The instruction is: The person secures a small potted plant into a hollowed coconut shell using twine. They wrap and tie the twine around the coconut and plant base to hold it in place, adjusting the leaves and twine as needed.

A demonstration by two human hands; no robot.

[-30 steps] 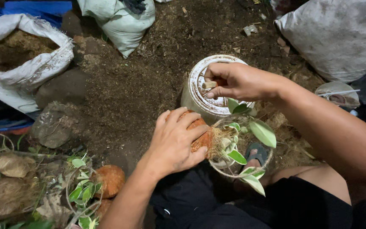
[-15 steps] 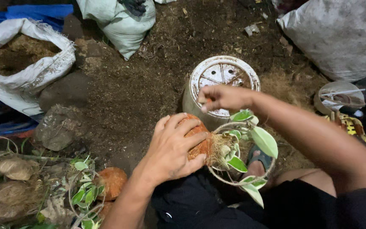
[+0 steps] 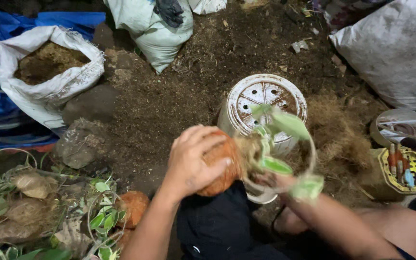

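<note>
The left hand (image 3: 193, 161) was cupped over an orange-brown husk ball (image 3: 220, 168), fingers (image 3: 203, 139) curled close together and pressed around its top and near side, the thumb tip against its front. The ball was held above the ground, near the middle of the soil patch, just in front of an upturned white pot (image 3: 261, 103) whose perforated base faced up. A small green-leaved plant (image 3: 285, 130) with a clump of pale roots stuck out of the ball's right side, ringed by a thin wire loop (image 3: 309, 159).

The right hand (image 3: 278, 183) lay under the plant and was badly blurred; it seemed to be touching the roots or the wire, but whether its fingers were pinching or loose could not be told. The leaves and wire loop hid most of it.

The ground (image 3: 169, 101) was covered with dark soil. Toward its left edge stood an open white sack (image 3: 54, 82) filled with brown fibre, and a second white sack (image 3: 145, 29) lay at the far edge. A large grey-white bag (image 3: 391, 53) filled the far right corner. A heap of coconut fibre (image 3: 343, 135) lay just right of the pot, and beside it a yellow box (image 3: 400, 173) held small tools. At the near left corner lay finished plant balls (image 3: 131, 207) with green leaves.
</note>
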